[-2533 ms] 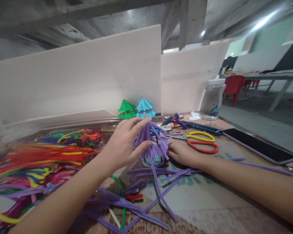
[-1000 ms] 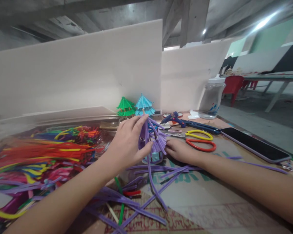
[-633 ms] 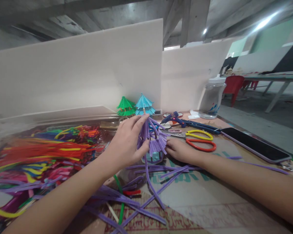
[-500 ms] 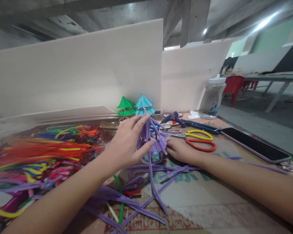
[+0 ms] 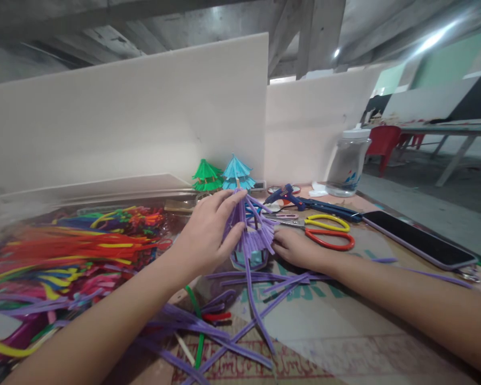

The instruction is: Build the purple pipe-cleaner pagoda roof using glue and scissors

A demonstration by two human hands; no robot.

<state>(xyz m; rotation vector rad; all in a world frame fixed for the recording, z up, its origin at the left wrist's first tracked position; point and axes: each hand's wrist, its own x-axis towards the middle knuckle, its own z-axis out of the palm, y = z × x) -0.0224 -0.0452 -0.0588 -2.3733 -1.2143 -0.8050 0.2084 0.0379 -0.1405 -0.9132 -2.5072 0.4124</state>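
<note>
Head view, left hand (image 5: 204, 229) at roof (image 5: 263, 238), thumb (image 5: 231, 242) higher

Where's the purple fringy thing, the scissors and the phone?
Purple fringy thing (image 5: 260, 240): head view, on its lower fringe.
Scissors (image 5: 310, 232): head view, on the red handle.
Phone (image 5: 419, 239): head view, on its dark screen.

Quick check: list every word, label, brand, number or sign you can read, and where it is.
None can be read clearly.
Cardboard: green characters, partly covered and too blurred.
Cardboard, nearer edge: red markings, illegible.
Bottle: blue-and-red print, too small.
</note>
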